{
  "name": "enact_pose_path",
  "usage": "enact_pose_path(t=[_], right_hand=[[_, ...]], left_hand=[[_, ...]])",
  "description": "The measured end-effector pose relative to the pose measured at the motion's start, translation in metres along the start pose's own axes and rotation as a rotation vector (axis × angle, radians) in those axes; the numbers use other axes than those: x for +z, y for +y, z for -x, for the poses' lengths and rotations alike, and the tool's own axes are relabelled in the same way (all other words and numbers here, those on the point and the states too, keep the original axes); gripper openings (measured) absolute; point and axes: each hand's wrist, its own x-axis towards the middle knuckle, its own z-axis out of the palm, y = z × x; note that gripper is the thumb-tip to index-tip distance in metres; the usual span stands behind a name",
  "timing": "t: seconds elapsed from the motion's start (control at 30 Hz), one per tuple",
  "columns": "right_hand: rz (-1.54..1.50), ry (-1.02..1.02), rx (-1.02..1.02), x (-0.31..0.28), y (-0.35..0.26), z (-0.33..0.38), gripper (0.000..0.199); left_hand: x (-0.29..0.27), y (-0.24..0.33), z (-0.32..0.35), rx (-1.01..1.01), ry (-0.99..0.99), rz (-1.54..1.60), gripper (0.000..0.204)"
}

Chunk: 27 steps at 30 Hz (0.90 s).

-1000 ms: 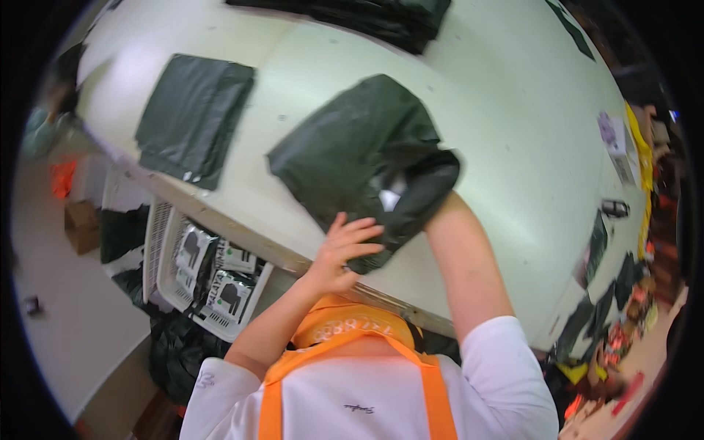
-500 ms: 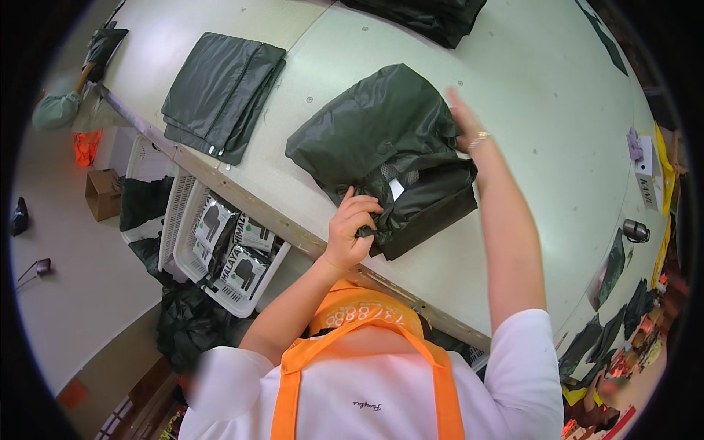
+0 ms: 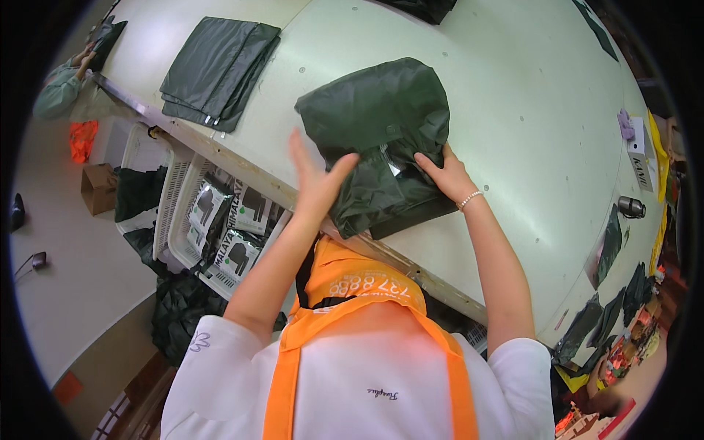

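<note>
A loosely folded dark green garment (image 3: 385,110) of smooth, shiny cloth lies on the pale table in front of me, a small white label showing at its middle. My left hand (image 3: 317,180) is at its left side with fingers spread, the thumb lying over the cloth and the fingertips smeared by motion. On the right side, my right hand (image 3: 446,176) grips the garment's edge, thumb on top near the label and fingers round the side. A flat, neatly folded stack of dark green cloth (image 3: 216,70) lies farther left on the table.
White plastic baskets (image 3: 178,238) with packaged goods (image 3: 238,253) stand below the table's wooden edge (image 3: 253,172) at the left. More dark cloth (image 3: 422,7) lies at the far side. Another person's hands (image 3: 86,59) hold dark cloth at the far left. A dark metal cup-like object (image 3: 631,207) is at right.
My left hand has let go of the bunched cloth and spread its fingers, moving up and left. My right hand has come down onto the garment's right edge. The garment looks flatter around the label.
</note>
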Motion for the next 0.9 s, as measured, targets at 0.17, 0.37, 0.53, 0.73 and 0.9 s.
enact_pose_path(t=[0.17, 0.37, 0.53, 0.73, 0.9], right_hand=[[-0.250, 0.108, -0.075, 0.035, 0.046, 0.064, 0.084], [-0.112, 0.121, -0.172, 0.054, 0.055, 0.141, 0.088], [0.341, 0.511, -0.620, -0.019, -0.044, 0.103, 0.081], [0.827, 0.256, -0.792, 0.065, -0.043, 0.013, 0.073], [0.838, 0.191, -0.682, 0.078, -0.024, -0.015, 0.076]], left_hand=[[0.020, -0.028, 0.040, -0.269, 0.066, -0.042, 0.124], [-0.011, -0.016, 0.085, -0.410, -0.207, -0.150, 0.100], [-0.018, -0.026, 0.086, -0.489, -0.200, -0.275, 0.086], [-0.011, -0.038, 0.084, -0.451, -0.178, -0.261, 0.087], [-0.005, -0.046, 0.084, -0.482, -0.121, -0.269, 0.083]])
